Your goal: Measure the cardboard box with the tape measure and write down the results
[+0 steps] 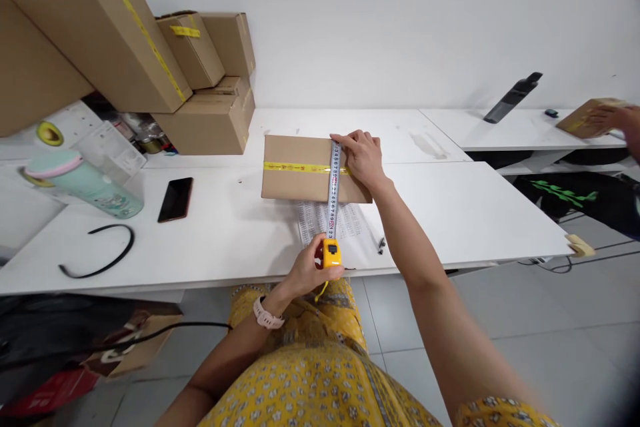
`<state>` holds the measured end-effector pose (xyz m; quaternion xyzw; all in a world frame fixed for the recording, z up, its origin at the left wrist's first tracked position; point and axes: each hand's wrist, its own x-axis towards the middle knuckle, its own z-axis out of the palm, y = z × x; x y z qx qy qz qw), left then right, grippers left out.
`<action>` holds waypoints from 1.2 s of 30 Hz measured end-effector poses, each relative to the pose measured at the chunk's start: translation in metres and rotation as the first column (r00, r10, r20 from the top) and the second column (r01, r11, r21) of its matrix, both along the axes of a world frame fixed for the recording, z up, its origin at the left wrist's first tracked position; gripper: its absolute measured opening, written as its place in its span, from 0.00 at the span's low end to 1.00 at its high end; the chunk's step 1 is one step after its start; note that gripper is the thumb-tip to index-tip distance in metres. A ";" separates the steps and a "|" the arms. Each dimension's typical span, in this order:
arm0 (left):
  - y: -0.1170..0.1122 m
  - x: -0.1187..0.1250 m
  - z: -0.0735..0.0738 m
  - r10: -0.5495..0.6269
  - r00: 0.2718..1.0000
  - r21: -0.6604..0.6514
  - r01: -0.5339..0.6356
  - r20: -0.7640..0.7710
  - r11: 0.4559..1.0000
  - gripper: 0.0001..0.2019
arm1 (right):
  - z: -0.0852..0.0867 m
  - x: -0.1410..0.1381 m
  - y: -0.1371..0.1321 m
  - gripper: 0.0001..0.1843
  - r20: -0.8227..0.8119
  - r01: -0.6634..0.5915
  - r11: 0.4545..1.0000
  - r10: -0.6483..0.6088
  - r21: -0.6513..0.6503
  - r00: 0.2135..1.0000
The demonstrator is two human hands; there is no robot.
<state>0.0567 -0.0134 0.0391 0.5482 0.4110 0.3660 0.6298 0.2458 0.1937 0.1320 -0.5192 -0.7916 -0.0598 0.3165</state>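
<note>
A cardboard box (295, 185) with a yellow tape strip along its top lies on the white desk. Across its top runs the blade of a tape measure (332, 255), pulled out from the box's far edge towards me. My left hand (311, 265) is closed around the yellow case, just over the desk's front edge. At the far edge of the box, my right hand (365, 155) pinches the blade's end, with its fingers resting on the cardboard. A printed sheet (353, 230) lies partly under the box, and a pen (382, 245) is beside it.
Several cardboard boxes (205, 123) are stacked at the left. Near them are a mint bottle (95, 187), a phone (176, 199) and a black strap (131, 240). At the right, a dark bottle (513, 99) stands near another person's hand (613, 117) on a small box (580, 121).
</note>
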 end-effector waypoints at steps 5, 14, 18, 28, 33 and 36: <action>0.003 -0.012 -0.003 -0.042 0.999 -0.041 0.043 0.024 0.998 0.28 | 0.001 -0.001 -0.002 0.27 -0.006 0.004 1.000 -0.004 -0.005 1.000; 0.002 -0.014 -0.007 -0.064 0.998 -0.031 0.065 0.024 0.997 0.30 | 0.001 -0.002 -0.006 0.27 -0.013 0.018 1.000 -0.018 0.024 1.000; -0.008 -0.021 -0.017 0.035 0.994 0.088 -0.026 -0.106 0.996 0.38 | -0.001 -0.003 -0.007 0.27 0.012 0.053 0.997 -0.054 0.055 0.998; -0.012 -0.045 -0.038 -0.046 0.958 0.139 0.088 -0.282 0.986 0.38 | -0.021 -0.012 -0.051 0.27 0.155 -0.123 0.992 0.116 0.038 0.981; -0.010 -0.045 -0.033 -0.032 0.947 0.148 0.083 -0.320 0.985 0.37 | -0.049 0.000 -0.057 0.31 0.191 -0.231 0.973 0.228 -0.009 0.955; -0.009 -0.045 -0.033 -0.038 0.951 0.135 0.083 -0.307 0.987 0.36 | -0.069 0.011 -0.056 0.27 0.040 -0.142 0.990 0.141 0.009 0.989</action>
